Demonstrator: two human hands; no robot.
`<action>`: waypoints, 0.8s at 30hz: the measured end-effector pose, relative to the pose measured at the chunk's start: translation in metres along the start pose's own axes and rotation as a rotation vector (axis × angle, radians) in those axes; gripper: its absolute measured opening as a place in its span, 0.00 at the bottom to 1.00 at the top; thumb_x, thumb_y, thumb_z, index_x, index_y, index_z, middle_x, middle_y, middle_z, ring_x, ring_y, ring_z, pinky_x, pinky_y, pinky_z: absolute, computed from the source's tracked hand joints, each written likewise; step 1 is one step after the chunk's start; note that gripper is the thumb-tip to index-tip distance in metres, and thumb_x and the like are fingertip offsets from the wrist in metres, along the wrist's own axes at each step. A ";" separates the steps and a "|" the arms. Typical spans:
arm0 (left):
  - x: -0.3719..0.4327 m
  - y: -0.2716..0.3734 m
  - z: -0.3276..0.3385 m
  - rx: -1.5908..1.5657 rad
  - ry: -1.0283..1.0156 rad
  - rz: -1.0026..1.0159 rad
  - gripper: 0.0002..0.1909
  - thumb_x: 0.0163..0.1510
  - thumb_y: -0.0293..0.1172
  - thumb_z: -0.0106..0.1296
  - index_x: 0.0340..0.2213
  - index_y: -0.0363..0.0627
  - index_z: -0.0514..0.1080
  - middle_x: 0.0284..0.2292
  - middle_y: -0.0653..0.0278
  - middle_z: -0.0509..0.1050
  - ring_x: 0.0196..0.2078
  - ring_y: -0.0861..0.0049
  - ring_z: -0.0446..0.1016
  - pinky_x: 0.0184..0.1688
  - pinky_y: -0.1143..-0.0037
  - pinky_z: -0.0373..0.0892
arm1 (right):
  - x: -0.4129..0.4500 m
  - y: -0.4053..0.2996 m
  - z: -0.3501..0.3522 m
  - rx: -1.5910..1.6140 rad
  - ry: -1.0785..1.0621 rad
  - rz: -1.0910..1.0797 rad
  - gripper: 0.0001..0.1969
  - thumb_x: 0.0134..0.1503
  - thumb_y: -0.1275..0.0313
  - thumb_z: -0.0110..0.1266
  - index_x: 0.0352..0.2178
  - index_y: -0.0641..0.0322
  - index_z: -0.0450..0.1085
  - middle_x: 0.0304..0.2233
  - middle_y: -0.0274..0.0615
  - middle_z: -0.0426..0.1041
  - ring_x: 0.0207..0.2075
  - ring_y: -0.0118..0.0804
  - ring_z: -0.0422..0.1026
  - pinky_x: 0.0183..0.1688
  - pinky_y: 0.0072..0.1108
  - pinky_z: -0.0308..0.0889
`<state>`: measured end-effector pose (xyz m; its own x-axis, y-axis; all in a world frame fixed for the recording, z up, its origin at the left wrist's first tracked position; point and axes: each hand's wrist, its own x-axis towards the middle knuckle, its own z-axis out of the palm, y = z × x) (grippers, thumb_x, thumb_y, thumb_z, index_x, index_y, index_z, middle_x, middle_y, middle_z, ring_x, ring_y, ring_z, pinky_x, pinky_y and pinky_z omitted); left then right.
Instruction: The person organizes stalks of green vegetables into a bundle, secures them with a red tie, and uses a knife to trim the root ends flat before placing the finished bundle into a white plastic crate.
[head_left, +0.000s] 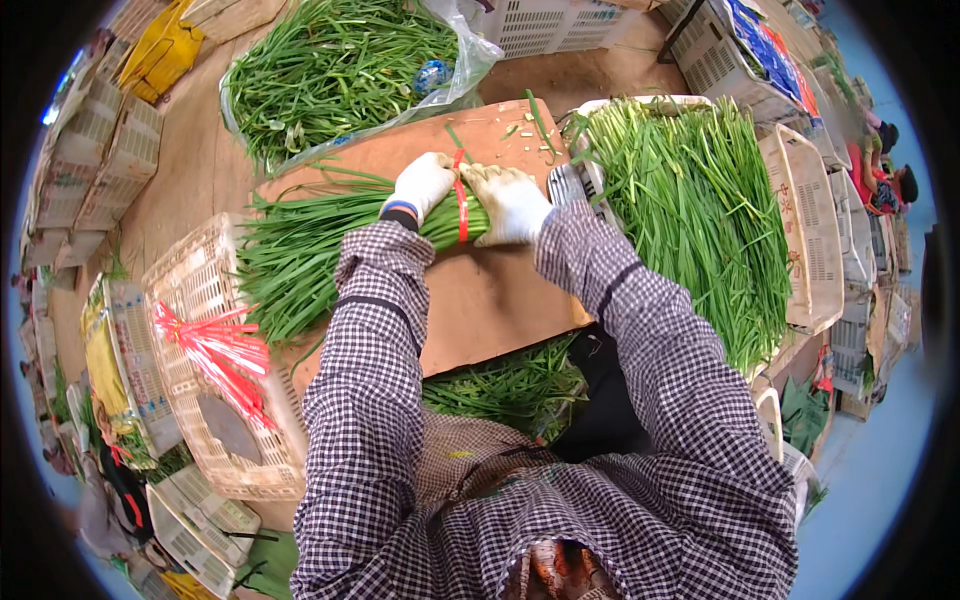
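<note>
A bundle of long green leafy stalks (322, 232), which look like garlic chives, lies across a brown board (487, 307). Around its stem end runs a red plastic tie (462, 202). My left hand (424, 184), in a white glove, rests on the bundle just left of the tie, fingertips closed on the tie's upper end. My right hand (510, 201), in a stained white glove, is right of the tie, its fingertips at the same spot, touching or nearly touching the left ones. Cut stem bits and loose leaves lie on the board's far right part.
At the right stands a crate heaped with green stalks (690, 217). Beyond the board is a plastic-lined heap of loose leaves (345, 75). Red plastic strips (217, 349) lie on an upturned-looking crate (195, 262) at the left. More leaves (510, 386) lie below the board's near edge.
</note>
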<state>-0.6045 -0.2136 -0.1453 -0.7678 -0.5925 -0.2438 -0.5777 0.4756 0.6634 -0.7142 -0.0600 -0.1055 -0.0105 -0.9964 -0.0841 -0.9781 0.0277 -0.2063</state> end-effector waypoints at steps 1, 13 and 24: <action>0.008 -0.006 -0.004 -0.055 -0.067 -0.030 0.13 0.52 0.34 0.50 0.36 0.41 0.76 0.34 0.49 0.76 0.36 0.60 0.74 0.42 0.70 0.68 | 0.008 0.003 -0.004 0.085 -0.044 -0.020 0.52 0.30 0.55 0.69 0.55 0.68 0.54 0.49 0.55 0.66 0.51 0.47 0.67 0.52 0.32 0.63; -0.050 0.035 0.021 0.074 0.362 -0.196 0.10 0.42 0.35 0.55 0.25 0.44 0.78 0.25 0.50 0.76 0.33 0.57 0.75 0.38 0.65 0.70 | -0.024 -0.018 -0.010 -0.057 -0.047 -0.080 0.37 0.41 0.60 0.62 0.52 0.67 0.58 0.42 0.51 0.68 0.49 0.48 0.66 0.53 0.33 0.60; -0.076 0.019 0.046 0.018 0.596 -0.043 0.13 0.49 0.39 0.53 0.26 0.41 0.75 0.26 0.49 0.74 0.32 0.53 0.73 0.36 0.63 0.68 | 0.050 -0.006 0.077 0.528 0.306 0.350 0.15 0.58 0.66 0.46 0.44 0.57 0.72 0.41 0.46 0.75 0.45 0.43 0.72 0.49 0.27 0.65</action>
<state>-0.5697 -0.1300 -0.1469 -0.4584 -0.8719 0.1723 -0.6138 0.4508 0.6481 -0.6926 -0.1039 -0.1838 -0.4402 -0.8974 0.0297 -0.6756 0.3093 -0.6692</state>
